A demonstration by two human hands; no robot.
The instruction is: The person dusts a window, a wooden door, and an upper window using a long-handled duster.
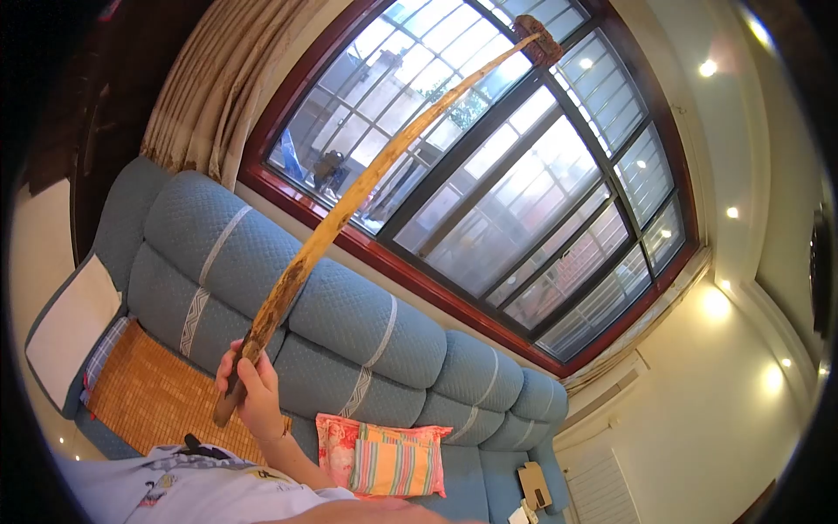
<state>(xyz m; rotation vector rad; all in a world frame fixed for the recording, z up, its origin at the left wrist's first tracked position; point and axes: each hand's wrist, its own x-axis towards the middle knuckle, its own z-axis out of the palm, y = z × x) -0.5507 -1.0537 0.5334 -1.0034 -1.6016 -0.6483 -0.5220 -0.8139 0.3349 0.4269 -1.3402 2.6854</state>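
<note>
Off at the far left, a pale cloth (pixel 77 306) drapes over the arm of the long blue-grey sofa (pixel 358 336), and a tan slatted mat (pixel 148 380) covers the seat beside it. A white shirt (pixel 201 493) gets in the way there, hiding the mat's near edge. Beige curtains (pixel 214 87) hang behind that end. Next comes the person's right hand (pixel 253 389), its grip wrapped round the lower, darker part of a long wooden stick (pixel 349 205); how the left hand is set I cannot tell. The stick slants up to the right, cutting across my view of the sofa back and the window (pixel 532 201). Beyond the hand, a red floral pillow (pixel 333 437) lies on the sofa, partly under a striped cloth (pixel 401 463). Farther over, the stick's lumpy brown head (pixel 538 42) blocks a piece of the dark window frame. Below, a small brown box (pixel 532 485) rests at the sofa's far end. Rightmost are a pale wall (pixel 716 349) and glowing ceiling lights (pixel 707 67).
</note>
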